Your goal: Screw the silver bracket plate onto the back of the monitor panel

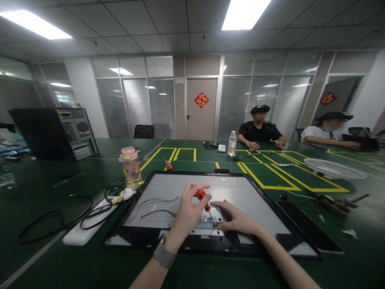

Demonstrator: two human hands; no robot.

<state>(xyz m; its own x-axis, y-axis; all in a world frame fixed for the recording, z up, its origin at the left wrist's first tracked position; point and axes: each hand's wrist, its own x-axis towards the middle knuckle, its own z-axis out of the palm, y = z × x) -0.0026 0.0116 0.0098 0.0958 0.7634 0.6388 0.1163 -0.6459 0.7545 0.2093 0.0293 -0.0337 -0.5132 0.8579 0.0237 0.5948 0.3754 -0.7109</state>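
My left hand [191, 206], with a watch [164, 253] on its wrist, grips an orange-and-black screwdriver [202, 195]. The tool tilts, its shaft pointing down at a small circuit board [210, 219] near the front edge of a flat display panel [240, 192]. Beside the board, my right hand [236, 216] rests with thumb and forefinger apart, holding nothing I can see; its fingertips are at the board's right end. The panel lies flat with its grey metal back up and a black frame around it. Thin wires [156, 214] run across its left part.
Left of the panel are a pink-lidded bottle [130, 168], a white power strip [87, 224] with black cable, and a computer case [54, 134]. A second screwdriver [168, 164] lies behind. At right are a black slab [308, 226] and a white dish [333, 167]. Two people sit across the table.
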